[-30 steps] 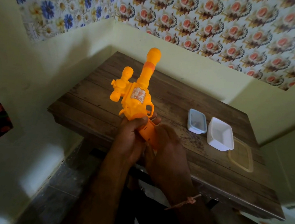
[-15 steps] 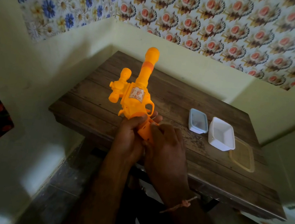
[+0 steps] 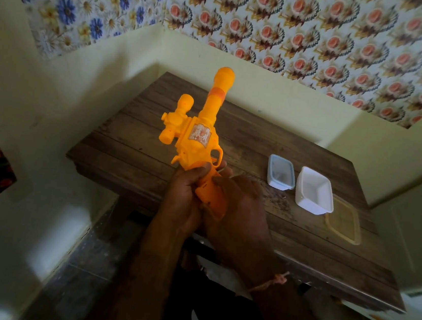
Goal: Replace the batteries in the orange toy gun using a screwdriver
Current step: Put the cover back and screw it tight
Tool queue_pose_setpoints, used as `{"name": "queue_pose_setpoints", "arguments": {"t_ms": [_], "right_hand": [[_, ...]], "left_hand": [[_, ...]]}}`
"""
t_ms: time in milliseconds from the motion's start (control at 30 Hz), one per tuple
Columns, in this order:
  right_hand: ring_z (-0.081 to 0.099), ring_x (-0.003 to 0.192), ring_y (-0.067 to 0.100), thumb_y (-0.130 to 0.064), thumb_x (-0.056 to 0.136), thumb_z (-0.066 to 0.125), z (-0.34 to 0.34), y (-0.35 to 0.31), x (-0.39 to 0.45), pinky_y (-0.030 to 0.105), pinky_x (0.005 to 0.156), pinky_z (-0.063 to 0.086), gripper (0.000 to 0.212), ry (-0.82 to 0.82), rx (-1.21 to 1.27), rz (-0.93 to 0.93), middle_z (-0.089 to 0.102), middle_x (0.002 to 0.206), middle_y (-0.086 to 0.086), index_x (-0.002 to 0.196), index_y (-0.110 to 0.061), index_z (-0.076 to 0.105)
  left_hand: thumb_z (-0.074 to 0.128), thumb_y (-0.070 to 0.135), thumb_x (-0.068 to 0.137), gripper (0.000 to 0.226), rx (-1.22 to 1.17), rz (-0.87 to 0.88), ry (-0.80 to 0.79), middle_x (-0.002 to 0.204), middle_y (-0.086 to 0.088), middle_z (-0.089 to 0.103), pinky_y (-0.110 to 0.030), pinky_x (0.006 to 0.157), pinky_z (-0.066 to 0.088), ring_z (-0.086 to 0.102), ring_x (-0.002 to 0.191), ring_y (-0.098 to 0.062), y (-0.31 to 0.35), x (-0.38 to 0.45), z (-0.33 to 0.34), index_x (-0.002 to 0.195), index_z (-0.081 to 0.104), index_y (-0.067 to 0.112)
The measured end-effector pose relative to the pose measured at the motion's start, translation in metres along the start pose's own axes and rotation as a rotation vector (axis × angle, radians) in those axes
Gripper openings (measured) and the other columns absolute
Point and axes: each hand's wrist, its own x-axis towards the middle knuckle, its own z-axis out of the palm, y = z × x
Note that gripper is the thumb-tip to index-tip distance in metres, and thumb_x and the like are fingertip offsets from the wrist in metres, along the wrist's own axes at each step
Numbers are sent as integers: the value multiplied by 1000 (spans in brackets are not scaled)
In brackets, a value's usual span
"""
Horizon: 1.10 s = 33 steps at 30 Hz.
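Left hand [image 3: 183, 196] and right hand [image 3: 238, 208]: 2, both curled around grip of 1 gun [image 3: 198, 142], barrel up-forward. Right of hands: 2 tubs [image 3: 281, 171], 1 lid [image 3: 344, 224].

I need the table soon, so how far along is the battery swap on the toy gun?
Nothing looks finished: no screwdriver or batteries show anywhere. In hand: the orange toy gun is held above the wooden table, left hand and right hand both wrapped around its grip, barrel pointing away. Whether the grip's cover is open cannot be told. Unscrewing, swapping and closing apparently remain.
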Motion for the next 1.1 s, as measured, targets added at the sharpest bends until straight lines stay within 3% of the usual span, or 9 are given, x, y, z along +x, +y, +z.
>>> {"name": "queue_pose_setpoints", "arguments": {"t_ms": [300, 500, 600, 733, 900, 1000, 1100], "right_hand": [[45, 105, 22, -26, 76, 73, -2, 2, 1, 36, 86, 42, 41, -35, 7, 35, 56, 114, 5, 116, -21, 63], [44, 114, 23, -26, 79, 71, 0, 6, 3, 36, 92, 45, 39, -18, -26, 27, 49, 123, 1, 117, -23, 64], [44, 119, 22, -23, 77, 71, -1, 8, 4, 38, 96, 46, 39, -40, -1, 22, 47, 132, 0, 115, -22, 64], [54, 110, 17, -16, 76, 71, -1, 10, 7, 34, 90, 51, 39, -58, 22, 30, 54, 124, -2, 114, -18, 65], [59, 101, 13, -10, 73, 76, -1, 15, 10, 18, 81, 46, 37, -1, 90, 27, 61, 117, -2, 108, -17, 68], [57, 100, 8, -12, 71, 81, 0, 22, 12, 9, 75, 41, 40, 4, 133, 40, 58, 120, -4, 109, -17, 69], [56, 100, 9, -14, 70, 83, 3, 27, 14, 8, 75, 39, 39, 13, 156, 37, 57, 117, -4, 107, -16, 70]], "left_hand": [[66, 25, 76, 74, 16, -16, 38, 137, -30, 51, -39, 72, 58, 61, 112, -37, 0, 0, 0, 141, 43, -1], [54, 40, 87, 65, 13, -57, 23, 130, -25, 57, -43, 84, 53, 59, 111, -37, -5, 0, 1, 139, 48, 1], [56, 40, 86, 63, 14, -43, 33, 135, -27, 55, -46, 88, 51, 57, 118, -41, -6, 0, 1, 139, 49, 5], [55, 31, 89, 61, -22, 31, 32, 142, -26, 48, -50, 98, 46, 49, 129, -43, -8, 2, 0, 143, 44, 6], [51, 28, 91, 52, -5, 24, 22, 129, -24, 60, -41, 83, 56, 63, 107, -32, -5, -1, 4, 139, 49, 5], [43, 29, 99, 37, 8, 11, -3, 104, -17, 68, -40, 78, 53, 69, 90, -27, -3, -3, 4, 126, 57, 7], [40, 31, 101, 34, 0, -9, -10, 94, -14, 68, -34, 65, 44, 67, 80, -24, -1, -5, 6, 114, 60, 7]]}}
